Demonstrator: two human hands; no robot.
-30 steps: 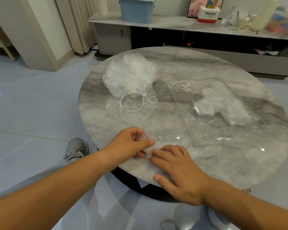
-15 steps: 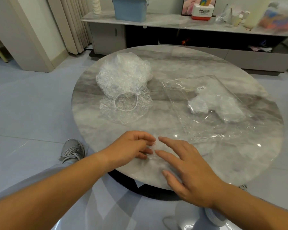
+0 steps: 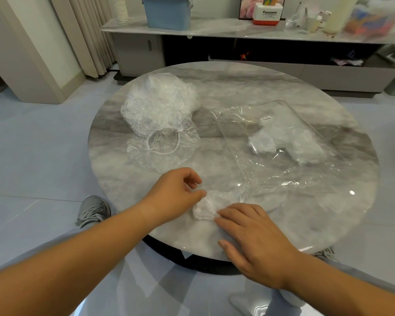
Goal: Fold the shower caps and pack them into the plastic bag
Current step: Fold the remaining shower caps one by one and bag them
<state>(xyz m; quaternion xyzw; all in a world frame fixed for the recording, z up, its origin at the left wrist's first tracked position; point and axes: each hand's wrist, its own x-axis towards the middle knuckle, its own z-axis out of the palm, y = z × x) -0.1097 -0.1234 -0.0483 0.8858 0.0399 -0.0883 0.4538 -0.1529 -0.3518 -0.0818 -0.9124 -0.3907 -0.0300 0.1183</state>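
Note:
A small folded clear shower cap (image 3: 209, 205) lies near the front edge of the round marble table (image 3: 237, 87). My left hand (image 3: 176, 195) pinches its left end between thumb and fingers. My right hand (image 3: 251, 238) lies flat, fingertips pressing the cap's right side. A pile of unfolded clear shower caps (image 3: 161, 117) sits at the table's left. The clear plastic bag (image 3: 283, 142) lies flat at the right, with folded caps (image 3: 285, 142) inside; its near end reaches close to the cap under my hands.
A long marble sideboard (image 3: 237, 30) stands behind the table with a blue bin (image 3: 168, 11), a stack of paper cups (image 3: 121, 9), a red-and-white box (image 3: 269, 13) and clutter. Curtains hang at the back left. My grey shoe (image 3: 92, 209) rests on the tiled floor.
My right hand has drawn back toward me and pressed flat onto the cap's right side. My left hand keeps its pinch. The folded cap shows more between my hands.

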